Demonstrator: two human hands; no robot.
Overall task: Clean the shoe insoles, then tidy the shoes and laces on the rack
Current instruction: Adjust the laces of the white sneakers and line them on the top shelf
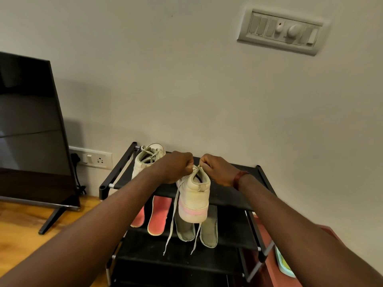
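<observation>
A white sneaker (193, 200) with a pink sole stripe stands on the top shelf of the black shoe rack (232, 195), heel toward me and overhanging the front edge. My left hand (176, 166) and my right hand (215, 168) each pinch its laces (173, 224) just above the tongue; two lace ends dangle down in front of the rack. A second white sneaker (145, 157) sits at the shelf's back left. On the shelf below lie two pink insoles (158, 216) and two grey insoles (209, 230).
A black TV (31, 129) on a stand sits on the wooden floor at left, with a wall socket (93, 157) behind it. A switch panel (281, 31) is high on the wall. A reddish surface with a pale green tray (284, 262) lies right of the rack.
</observation>
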